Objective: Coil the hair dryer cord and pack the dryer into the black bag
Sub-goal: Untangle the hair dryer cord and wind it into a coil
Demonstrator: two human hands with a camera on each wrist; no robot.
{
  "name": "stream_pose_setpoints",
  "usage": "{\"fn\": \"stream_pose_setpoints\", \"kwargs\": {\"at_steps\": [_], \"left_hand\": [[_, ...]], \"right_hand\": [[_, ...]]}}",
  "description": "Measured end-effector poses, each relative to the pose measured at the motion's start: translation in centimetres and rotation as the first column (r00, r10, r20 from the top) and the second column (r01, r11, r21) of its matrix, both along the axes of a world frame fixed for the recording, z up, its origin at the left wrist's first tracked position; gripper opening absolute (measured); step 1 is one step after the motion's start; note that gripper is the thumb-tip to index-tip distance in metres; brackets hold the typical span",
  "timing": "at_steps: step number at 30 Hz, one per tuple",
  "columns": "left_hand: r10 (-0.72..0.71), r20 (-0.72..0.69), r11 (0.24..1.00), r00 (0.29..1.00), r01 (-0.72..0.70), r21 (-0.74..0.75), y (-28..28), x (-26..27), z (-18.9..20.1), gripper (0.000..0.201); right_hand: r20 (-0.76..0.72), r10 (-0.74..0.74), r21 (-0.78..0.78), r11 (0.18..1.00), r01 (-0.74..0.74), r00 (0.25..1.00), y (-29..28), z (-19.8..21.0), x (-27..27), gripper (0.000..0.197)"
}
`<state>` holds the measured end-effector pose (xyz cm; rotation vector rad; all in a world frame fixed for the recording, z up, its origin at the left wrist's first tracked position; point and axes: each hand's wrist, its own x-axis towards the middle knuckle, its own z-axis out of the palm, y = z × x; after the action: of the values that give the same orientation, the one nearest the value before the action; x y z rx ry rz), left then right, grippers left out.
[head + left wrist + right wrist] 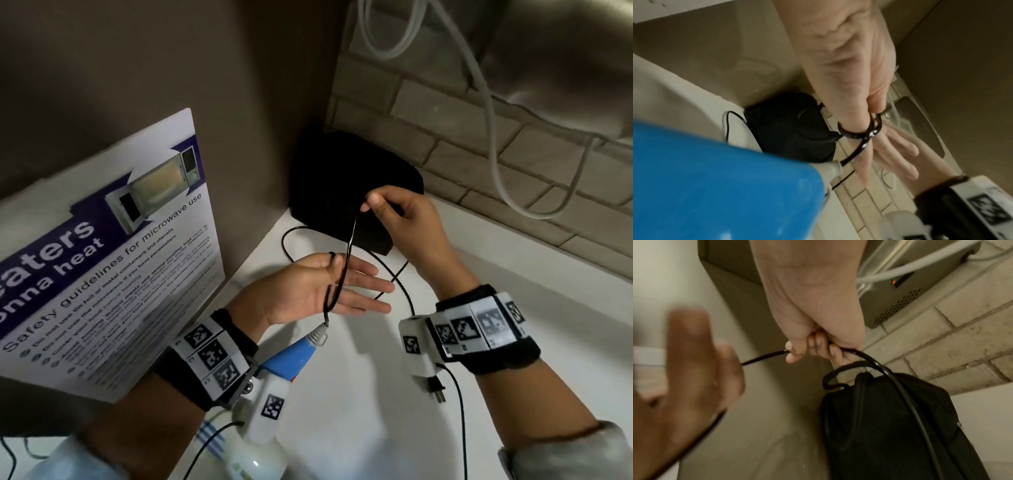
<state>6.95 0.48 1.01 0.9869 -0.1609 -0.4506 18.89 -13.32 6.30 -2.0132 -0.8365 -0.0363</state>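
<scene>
The hair dryer (291, 356), blue and white, lies on the white counter under my left wrist; its blue part (715, 178) fills the left wrist view. Its black cord (344, 274) runs up from the handle and loops round the thumb of my left hand (359, 274), whose fingers are straight with the palm facing up. My right hand (371, 204) pinches the cord higher up, above the black bag (342, 178) in the corner. The right wrist view shows that pinch of my right hand (797, 352) over the bag (890, 426). The rest of the cord trails across the counter to the plug (436, 389).
A microwave safety poster (113, 257) leans on the left wall. A grey hose (493, 137) hangs down the brick-tiled back wall. A grey appliance with an orange light (900, 293) sits above the bag. The white counter (359, 428) extends toward me.
</scene>
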Motion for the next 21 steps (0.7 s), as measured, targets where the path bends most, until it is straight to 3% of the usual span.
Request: {"fn": "stream_pose_setpoints", "kwargs": {"at_steps": [6, 10, 13, 16, 21], "left_hand": [[-0.096, 0.045, 0.984, 0.994, 0.101, -0.148, -0.7, -0.5, 1.4, 0.033], [0.017, 0.067, 0.967, 0.998, 0.000, -0.254, -0.4, -0.3, 1.6, 0.039], [0.170, 0.057, 0.933, 0.984, -0.142, -0.330, 0.5, 0.0, 1.2, 0.055], [0.255, 0.017, 0.900, 0.967, -0.231, -0.370, 1.2, 0.1, 0.6, 0.069], [0.366, -0.003, 0.892, 0.931, -0.351, -0.285, 1.2, 0.0, 0.0, 0.075]], "right_hand": [[-0.081, 0.024, -0.094, 0.995, -0.032, 0.996, 2.4, -3.4, -0.3, 0.021], [-0.270, 0.131, -0.262, 0.943, -0.204, 0.954, 1.2, -5.4, -3.5, 0.023], [-0.234, 0.108, -0.209, 0.965, -0.158, 0.966, 1.0, -7.0, -5.2, 0.024], [-0.170, 0.148, -0.293, 0.936, -0.194, 0.974, 0.7, -7.5, -6.1, 0.025], [-0.095, 0.219, -0.386, 0.891, -0.239, 0.971, -1.3, -5.3, -7.9, 0.024]]}}
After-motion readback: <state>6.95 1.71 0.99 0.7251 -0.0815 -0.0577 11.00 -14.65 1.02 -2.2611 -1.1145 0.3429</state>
